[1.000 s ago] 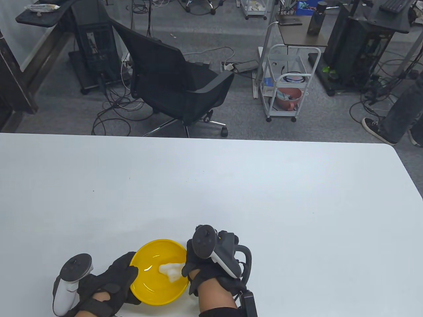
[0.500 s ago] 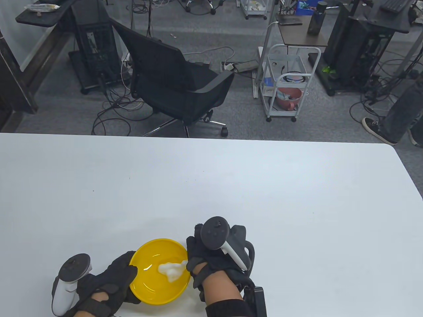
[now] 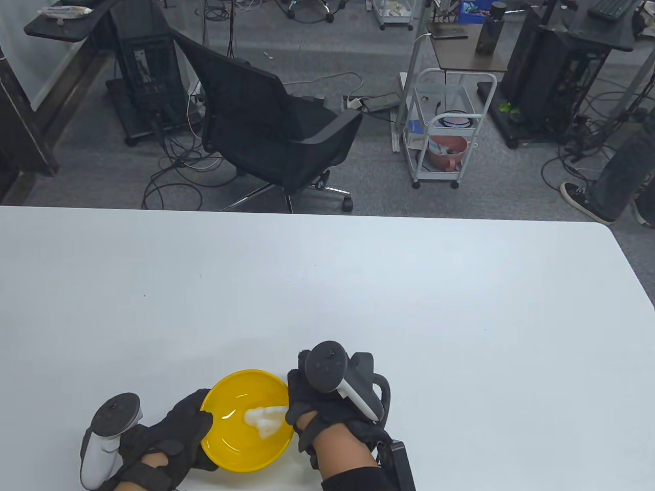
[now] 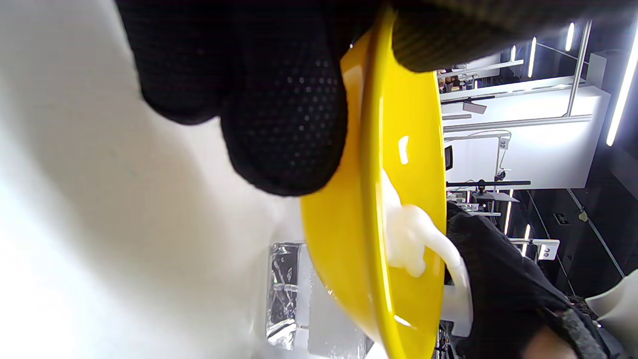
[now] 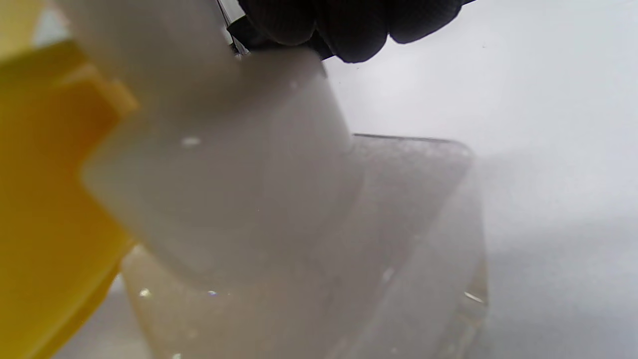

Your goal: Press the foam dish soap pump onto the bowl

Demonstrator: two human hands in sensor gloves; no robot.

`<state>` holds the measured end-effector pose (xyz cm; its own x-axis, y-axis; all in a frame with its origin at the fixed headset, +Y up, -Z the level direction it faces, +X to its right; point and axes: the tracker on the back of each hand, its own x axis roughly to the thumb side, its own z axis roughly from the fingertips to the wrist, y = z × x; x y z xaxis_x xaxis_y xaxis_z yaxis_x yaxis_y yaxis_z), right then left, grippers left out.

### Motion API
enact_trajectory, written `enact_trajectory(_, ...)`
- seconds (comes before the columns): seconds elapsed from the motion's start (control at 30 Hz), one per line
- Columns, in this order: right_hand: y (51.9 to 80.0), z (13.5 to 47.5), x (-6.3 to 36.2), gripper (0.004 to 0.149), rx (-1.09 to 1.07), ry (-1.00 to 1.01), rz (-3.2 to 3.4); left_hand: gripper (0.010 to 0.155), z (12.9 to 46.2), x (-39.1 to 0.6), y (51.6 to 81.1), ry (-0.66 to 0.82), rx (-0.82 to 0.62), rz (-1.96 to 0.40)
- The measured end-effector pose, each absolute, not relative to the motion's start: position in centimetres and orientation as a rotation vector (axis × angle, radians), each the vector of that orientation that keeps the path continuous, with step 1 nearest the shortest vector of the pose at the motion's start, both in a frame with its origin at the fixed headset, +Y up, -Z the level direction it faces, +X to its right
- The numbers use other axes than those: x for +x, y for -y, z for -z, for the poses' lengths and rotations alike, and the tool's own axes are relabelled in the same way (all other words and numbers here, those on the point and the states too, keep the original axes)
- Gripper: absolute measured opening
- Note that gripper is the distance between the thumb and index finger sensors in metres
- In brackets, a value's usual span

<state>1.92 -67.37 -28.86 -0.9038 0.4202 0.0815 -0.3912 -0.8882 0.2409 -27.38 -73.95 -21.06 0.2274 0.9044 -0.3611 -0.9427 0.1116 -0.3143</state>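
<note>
A yellow bowl sits near the table's front edge with a heap of white foam in it. My left hand grips the bowl's left rim; in the left wrist view its fingers wrap the rim of the bowl. My right hand rests on the white pump head of a clear soap bottle beside the bowl's right edge. The white nozzle reaches over the bowl onto the foam. In the table view the bottle is hidden under my right hand.
The white table stretches far and right of the bowl. Beyond its far edge stand a black office chair and a white cart on the floor.
My right hand shifted slightly up and to the right on the pump, then settled a little back to the left. The left hand and the bowl have stayed still.
</note>
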Motion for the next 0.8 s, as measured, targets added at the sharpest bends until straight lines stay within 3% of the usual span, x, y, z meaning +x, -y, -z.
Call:
enact_trajectory(0.53, 68.23, 28.83, 2.67, 0.063, 0.186, -0.286, -2.573, 0.063, 21.1, -27.33, 73.94, -0.076, -0.539, -1.372)
enact_trajectory(0.8, 67.35, 28.98, 2.82, 0.063, 0.217, -0.274, -2.557, 0.062, 21.12, -27.35, 74.06, -0.079, -0.545, -1.372)
